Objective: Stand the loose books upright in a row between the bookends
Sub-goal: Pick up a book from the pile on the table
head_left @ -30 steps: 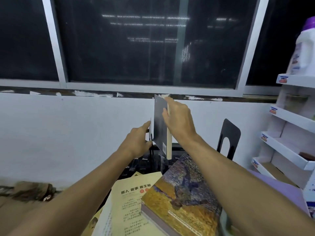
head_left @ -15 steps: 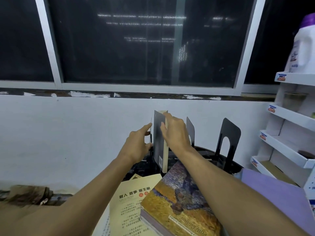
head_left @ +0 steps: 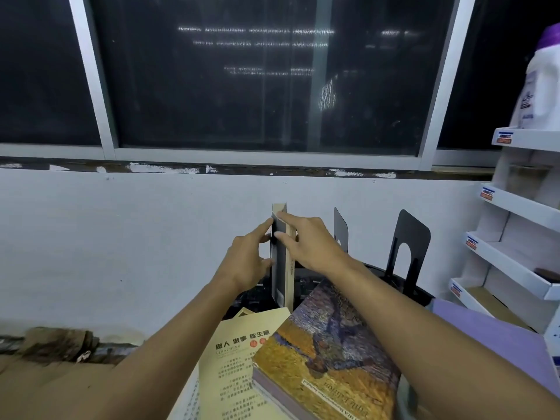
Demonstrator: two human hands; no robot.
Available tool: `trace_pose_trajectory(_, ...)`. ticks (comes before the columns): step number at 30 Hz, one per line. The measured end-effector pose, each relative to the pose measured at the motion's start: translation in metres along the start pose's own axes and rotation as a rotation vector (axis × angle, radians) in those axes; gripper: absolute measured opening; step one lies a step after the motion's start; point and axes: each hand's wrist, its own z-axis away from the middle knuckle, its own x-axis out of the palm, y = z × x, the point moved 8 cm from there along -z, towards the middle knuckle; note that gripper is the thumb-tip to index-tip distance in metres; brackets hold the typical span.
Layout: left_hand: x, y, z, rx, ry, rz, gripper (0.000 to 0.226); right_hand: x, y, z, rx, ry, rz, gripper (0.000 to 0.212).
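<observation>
At the near edge of the worktop (head_left: pixel 309 287) a painted-cover book (head_left: pixel 327 353) is laid flat, partly over a cream book (head_left: pixel 233 359) whose printed cover is turned up. Beyond them, toward the middle, a dark book (head_left: pixel 278 277) is stood upright on its lower edge. It is pinched lightly by the right hand (head_left: pixel 312 244), with the thumb on the dark cover and the fingers reaching past the top edge. The left hand (head_left: pixel 245 262) is laid against the cover with fingers straight, gripping nothing. Farther back and to the right, an inner bookend (head_left: pixel 341 228) and an outer bookend (head_left: pixel 409 247) are stood upright, apart from the dark book.
</observation>
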Motion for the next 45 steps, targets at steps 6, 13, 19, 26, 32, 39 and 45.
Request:
trace_pose_trajectory(6, 0.0, 0.006, 0.005, 0.017, -0.046, 0.044, 0.101, 0.006, 0.008, 0.003, 0.031, -0.228, -0.018, 0.078)
trace_pose_trajectory(13, 0.006, 0.008, 0.006, 0.042, -0.056, 0.066, 0.113, 0.012, 0.014, 0.005, 0.023, -0.347, 0.068, 0.102)
trace_pose_trajectory(19, 0.008, 0.015, 0.012, 0.09, -0.029, 0.081, 0.108, 0.02, 0.012, 0.002, -0.005, -0.302, 0.038, 0.099)
trace_pose_trajectory(26, 0.016, 0.016, 0.012, 0.052, 0.027, 0.074, 0.093, 0.018, 0.006, -0.002, -0.035, -0.279, 0.081, 0.094)
trace_pose_trajectory(32, 0.015, 0.014, 0.017, 0.041, 0.042, 0.092, 0.09, 0.019, 0.003, -0.002, -0.056, -0.292, 0.139, 0.092)
trace_pose_trajectory(39, 0.013, 0.018, 0.02, 0.043, 0.038, 0.072, 0.093, 0.019, 0.001, 0.004, -0.069, -0.279, 0.181, 0.089)
trace_pose_trajectory(45, 0.01, 0.02, 0.025, 0.061, 0.011, 0.02, 0.093, 0.017, -0.004, 0.015, -0.092, -0.277, 0.203, 0.091)
